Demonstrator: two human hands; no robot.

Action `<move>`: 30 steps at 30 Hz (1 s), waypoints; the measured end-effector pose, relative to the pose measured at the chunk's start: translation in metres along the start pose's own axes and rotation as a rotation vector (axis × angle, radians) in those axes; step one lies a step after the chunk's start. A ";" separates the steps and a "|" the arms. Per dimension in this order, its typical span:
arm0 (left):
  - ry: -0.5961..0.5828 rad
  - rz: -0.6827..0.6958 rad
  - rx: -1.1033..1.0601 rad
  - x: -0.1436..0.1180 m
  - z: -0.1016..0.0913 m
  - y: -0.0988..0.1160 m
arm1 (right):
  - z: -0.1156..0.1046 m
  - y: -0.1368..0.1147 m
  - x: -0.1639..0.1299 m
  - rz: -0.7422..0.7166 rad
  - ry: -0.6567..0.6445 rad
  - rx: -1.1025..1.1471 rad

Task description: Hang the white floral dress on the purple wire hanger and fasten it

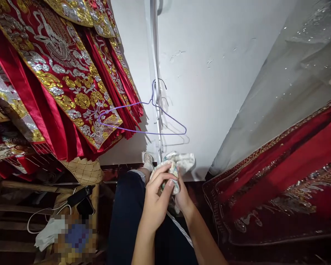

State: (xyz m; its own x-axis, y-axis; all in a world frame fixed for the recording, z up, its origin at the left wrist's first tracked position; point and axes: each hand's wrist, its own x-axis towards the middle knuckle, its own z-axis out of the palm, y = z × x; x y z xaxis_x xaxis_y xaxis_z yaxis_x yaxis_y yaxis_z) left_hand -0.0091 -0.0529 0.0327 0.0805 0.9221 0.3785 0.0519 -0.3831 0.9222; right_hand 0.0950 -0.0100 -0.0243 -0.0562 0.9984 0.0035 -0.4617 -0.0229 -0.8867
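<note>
My left hand (157,195) and my right hand (182,195) come together over my lap. Between them is a bunched, pale patterned cloth (185,162), whose loose end sticks out up and to the right. The left fingers and thumb are closed around its near part. Behind the cloth, the right fingers are mostly hidden, though that hand also grips it. Beyond my hands a thin purple wire hanger (143,133) hangs by its hook against the white wall, with nothing draped on it.
Red garments with gold and silver embroidery (79,84) hang at the left. At the right stands a red embroidered gown (278,176) under a sheer sparkly covering (264,88). A bamboo rack (30,187) at lower left bears a black phone-like device (85,207), white cable and tissue (51,232).
</note>
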 end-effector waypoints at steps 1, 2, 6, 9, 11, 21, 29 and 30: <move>0.020 0.045 0.056 -0.002 -0.002 -0.001 | -0.003 -0.008 -0.002 0.050 -0.058 0.052; 0.047 0.078 0.081 -0.003 -0.005 -0.003 | -0.007 -0.017 -0.004 0.102 -0.149 0.078; -0.024 0.047 0.014 0.004 -0.020 -0.019 | -0.015 -0.059 -0.002 0.220 -0.450 -0.061; -0.263 -0.003 0.106 0.013 -0.028 -0.033 | -0.011 -0.095 0.012 0.137 -0.527 -0.290; -0.400 -0.023 0.227 0.018 -0.038 -0.041 | -0.007 -0.120 0.030 -0.086 -0.452 -0.474; -0.443 -0.040 0.918 0.035 -0.124 -0.021 | -0.016 -0.121 0.188 -0.476 -0.117 -0.769; -0.361 0.013 1.400 0.071 -0.182 -0.034 | -0.063 -0.141 0.162 -0.454 -0.220 -1.053; -0.318 0.028 1.407 0.078 -0.184 -0.033 | -0.066 -0.147 0.156 -0.466 -0.208 -1.092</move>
State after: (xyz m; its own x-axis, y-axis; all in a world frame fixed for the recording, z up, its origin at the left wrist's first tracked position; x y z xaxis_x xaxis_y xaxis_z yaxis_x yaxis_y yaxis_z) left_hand -0.1880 0.0420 0.0464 0.3022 0.9344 0.1888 0.9513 -0.3082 0.0026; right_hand 0.2126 0.1528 0.0758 -0.2709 0.8698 0.4125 0.5112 0.4931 -0.7040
